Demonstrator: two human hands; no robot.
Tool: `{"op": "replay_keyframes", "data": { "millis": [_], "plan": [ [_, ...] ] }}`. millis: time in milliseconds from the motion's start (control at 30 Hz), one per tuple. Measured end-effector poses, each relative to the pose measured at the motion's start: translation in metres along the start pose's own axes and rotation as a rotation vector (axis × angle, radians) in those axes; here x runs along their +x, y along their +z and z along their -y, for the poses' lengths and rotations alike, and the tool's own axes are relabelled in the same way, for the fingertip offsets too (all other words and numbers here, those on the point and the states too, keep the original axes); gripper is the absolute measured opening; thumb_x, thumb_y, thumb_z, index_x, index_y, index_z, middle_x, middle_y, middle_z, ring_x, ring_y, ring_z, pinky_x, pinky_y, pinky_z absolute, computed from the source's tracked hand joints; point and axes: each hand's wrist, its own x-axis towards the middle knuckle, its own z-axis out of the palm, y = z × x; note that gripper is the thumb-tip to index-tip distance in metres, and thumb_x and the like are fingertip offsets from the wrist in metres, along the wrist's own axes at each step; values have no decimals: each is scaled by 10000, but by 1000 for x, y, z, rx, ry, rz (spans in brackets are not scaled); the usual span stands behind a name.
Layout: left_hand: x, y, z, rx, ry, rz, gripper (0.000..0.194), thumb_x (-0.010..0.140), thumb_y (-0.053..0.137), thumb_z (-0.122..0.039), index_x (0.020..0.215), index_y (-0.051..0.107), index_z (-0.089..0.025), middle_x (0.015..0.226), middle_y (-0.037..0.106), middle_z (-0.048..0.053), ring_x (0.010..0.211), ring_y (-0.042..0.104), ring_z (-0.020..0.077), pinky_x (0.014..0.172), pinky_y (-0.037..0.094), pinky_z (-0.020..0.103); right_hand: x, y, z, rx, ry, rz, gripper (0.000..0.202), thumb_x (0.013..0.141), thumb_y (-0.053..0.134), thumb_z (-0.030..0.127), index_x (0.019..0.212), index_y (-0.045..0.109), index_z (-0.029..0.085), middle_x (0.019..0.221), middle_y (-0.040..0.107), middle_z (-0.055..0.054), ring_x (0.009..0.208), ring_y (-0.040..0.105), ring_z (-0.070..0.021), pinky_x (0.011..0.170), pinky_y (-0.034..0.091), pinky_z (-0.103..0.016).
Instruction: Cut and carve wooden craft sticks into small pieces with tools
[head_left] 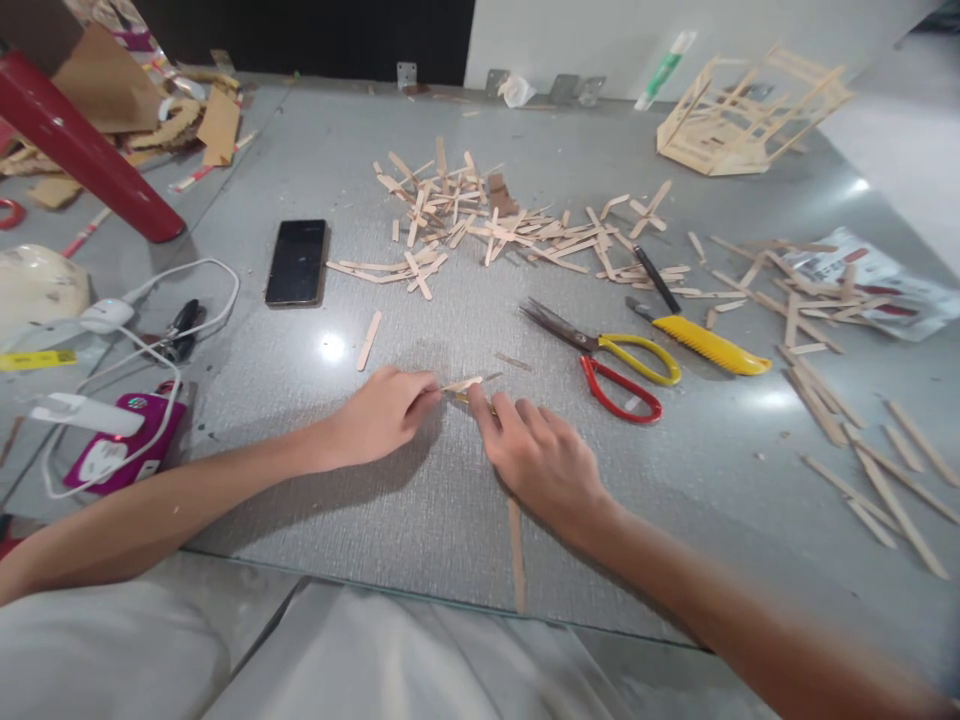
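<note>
Near the front of the table, my left hand [386,418] pinches the end of a short wooden craft stick [459,385] between thumb and fingers. My right hand [536,450] is closed just beside it, its index fingertip touching the stick's other end. Something small and yellowish, mostly hidden, shows under the right fingers; I cannot make out what it is. A long wooden strip [516,555] lies below my right hand, reaching the table's edge. Scissors [592,345] with one yellow and one red handle lie open to the right. A single craft stick [369,340] rests beyond my left hand.
Loose craft sticks [517,232] are heaped at the back, and more strips [862,440] lie right. A yellow-handled cutter [709,342], a phone [297,262], a stick-built frame [739,125], a purple adapter [124,440] with cables and a red post [90,150] surround the work area.
</note>
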Motion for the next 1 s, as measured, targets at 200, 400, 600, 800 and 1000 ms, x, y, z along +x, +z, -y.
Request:
{"op": "replay_keyframes", "data": {
  "millis": [200, 400, 600, 800, 1000],
  "plan": [
    [-1, 0, -1, -35, -28, -17, 317, 996, 435, -230, 696, 522, -174, 515, 411, -54, 462, 340, 90, 521, 255, 252, -1, -4, 0, 54, 31, 39, 363, 964, 400, 12, 1176, 676, 114, 645, 585, -4, 544, 487, -129, 529, 331, -301],
    [0, 2, -2, -1, -2, 3, 342, 1017, 393, -215, 714, 546, -169, 571, 468, -28, 494, 341, 102, 548, 270, 266, 0, -7, 4, 71, 75, 70, 345, 971, 386, 30, 1143, 671, 121, 634, 575, -14, 538, 480, -136, 510, 316, -300],
    [1, 4, -2, 34, 42, 36, 334, 1014, 369, -198, 745, 564, -168, 616, 502, -11, 540, 391, 119, 583, 287, 271, 2, 0, 4, 60, 21, 34, 345, 938, 416, 3, 1167, 659, 88, 694, 607, -33, 593, 527, -148, 541, 349, -304],
    [0, 4, -6, 17, -7, -2, 324, 992, 411, -173, 688, 524, -174, 559, 445, -37, 504, 337, 104, 567, 266, 267, 1, -3, 5, 102, 60, 39, 342, 958, 410, 32, 1191, 653, 93, 688, 592, -32, 593, 493, -152, 545, 325, -313],
    [-1, 7, -6, 6, -46, -38, 321, 990, 414, -202, 681, 499, -173, 536, 388, -55, 482, 305, 94, 558, 248, 265, -2, -6, 9, 18, 70, -49, 321, 973, 427, 48, 1160, 686, 84, 653, 561, -20, 580, 442, -154, 546, 298, -321]
  ]
}}
